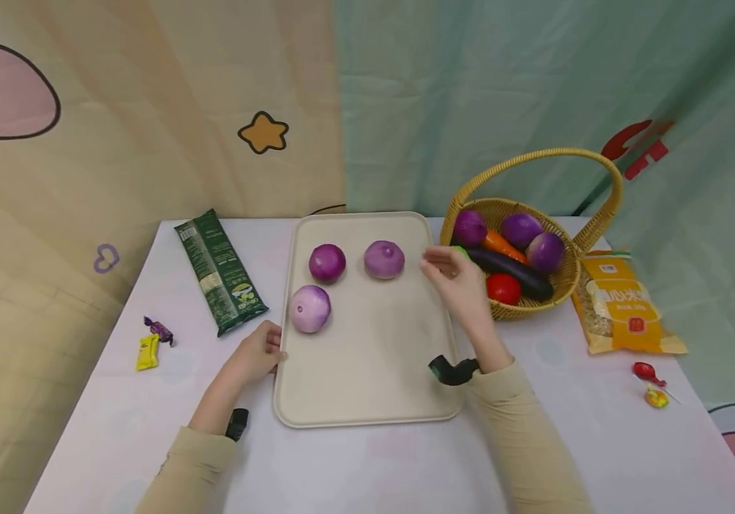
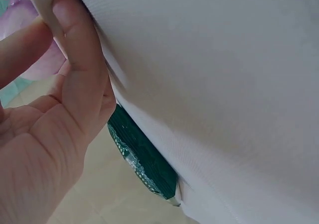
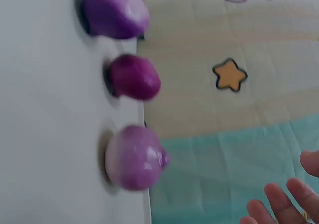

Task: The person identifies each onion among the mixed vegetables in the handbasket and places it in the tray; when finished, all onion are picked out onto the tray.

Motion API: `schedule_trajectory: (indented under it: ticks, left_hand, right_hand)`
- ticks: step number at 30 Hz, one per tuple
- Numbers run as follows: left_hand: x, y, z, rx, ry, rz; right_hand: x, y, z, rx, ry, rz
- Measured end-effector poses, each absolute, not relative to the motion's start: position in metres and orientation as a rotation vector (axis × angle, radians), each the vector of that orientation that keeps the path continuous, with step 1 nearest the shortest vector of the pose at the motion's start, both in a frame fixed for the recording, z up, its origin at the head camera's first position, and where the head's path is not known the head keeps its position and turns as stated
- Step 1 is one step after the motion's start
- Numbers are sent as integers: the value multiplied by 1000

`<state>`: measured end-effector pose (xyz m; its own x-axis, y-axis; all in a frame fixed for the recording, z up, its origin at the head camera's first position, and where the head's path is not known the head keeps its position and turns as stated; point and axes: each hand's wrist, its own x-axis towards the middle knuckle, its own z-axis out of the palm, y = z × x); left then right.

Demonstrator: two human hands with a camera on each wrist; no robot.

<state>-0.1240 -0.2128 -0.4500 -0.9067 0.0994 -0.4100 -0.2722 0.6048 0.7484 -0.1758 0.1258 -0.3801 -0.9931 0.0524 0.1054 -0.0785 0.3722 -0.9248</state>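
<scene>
My left hand (image 1: 256,353) pinches the left rim of a beige tray (image 1: 373,364), the thumb on one side of the rim and the fingers on the other in the left wrist view. On the tray sit a dark purple onion (image 1: 327,263), a lilac onion (image 1: 384,259) and a paler onion (image 1: 310,309). Over the tray's right edge hovers my right hand (image 1: 466,289), its fingers loosely bent around nothing. It is between the lilac onion and a wicker basket (image 1: 521,312). The basket holds an eggplant (image 1: 511,271), a tomato (image 1: 503,288), a carrot (image 1: 502,246) and several purple vegetables (image 1: 545,252).
Left of the tray lie a green packet (image 1: 219,271), a purple-wrapped candy (image 1: 159,330) and a yellow-wrapped candy (image 1: 147,353). A yellow grain bag (image 1: 624,303) is beside the basket, with a red candy (image 1: 646,372) and a yellow candy (image 1: 656,397) nearer the front. Curtains (image 1: 399,107) hang behind the table.
</scene>
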Motion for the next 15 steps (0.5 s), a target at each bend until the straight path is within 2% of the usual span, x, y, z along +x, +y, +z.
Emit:
schedule_trajectory:
  ticks: [8,15]
  left_hand:
    - [-125,-211,-451,-115,2415,1267]
    - [-124,-211,-452,-146,2413,1265]
  right_hand:
    - [-186,223,-383,-428,-2419,1443]
    - [-199,263,-399,-607,-2427,1313]
